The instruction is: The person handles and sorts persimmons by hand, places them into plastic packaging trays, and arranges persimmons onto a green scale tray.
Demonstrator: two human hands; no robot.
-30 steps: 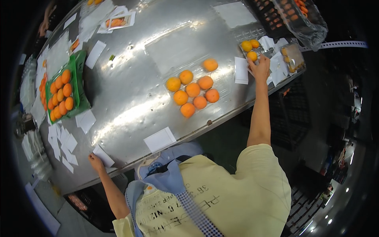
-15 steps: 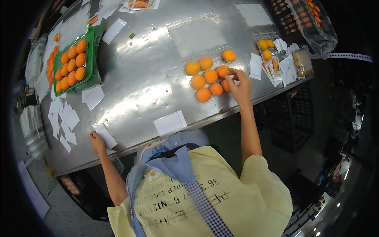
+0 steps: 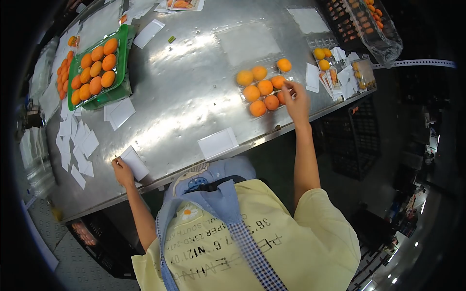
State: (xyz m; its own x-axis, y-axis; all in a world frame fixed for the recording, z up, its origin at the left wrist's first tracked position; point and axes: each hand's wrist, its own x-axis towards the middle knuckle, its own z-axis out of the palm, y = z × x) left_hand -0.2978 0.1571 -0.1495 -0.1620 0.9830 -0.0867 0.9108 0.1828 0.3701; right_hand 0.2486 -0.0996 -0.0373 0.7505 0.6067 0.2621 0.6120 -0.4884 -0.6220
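Note:
My right hand (image 3: pixel 296 101) is over the right side of a clear plastic tray (image 3: pixel 279 107) of oranges (image 3: pixel 265 87), its fingers pinched beside the rightmost fruit. What they hold, if anything, is too small to tell. The tray's clear lid (image 3: pixel 248 42) lies folded open behind it. My left hand (image 3: pixel 123 171) rests near the table's front edge with curled fingers, touching or just left of white cards (image 3: pixel 135 163). Something small and dark shows at its fingertips, but I cannot make it out. Another white card (image 3: pixel 218 143) lies between my hands at the edge.
A green tray of oranges (image 3: pixel 96 66) stands at the left, with scattered white cards (image 3: pixel 89 144) in front. At the right are a small pack of yellow-orange fruit (image 3: pixel 319 54), printed cards (image 3: pixel 334 77) and a clear box (image 3: pixel 363 73). A black crate (image 3: pixel 340 22) stands behind them.
My right hand has come left from the small pack and printed cards to the oranges. Those printed cards are now uncovered. My left hand stays by the white cards. The view has shifted.

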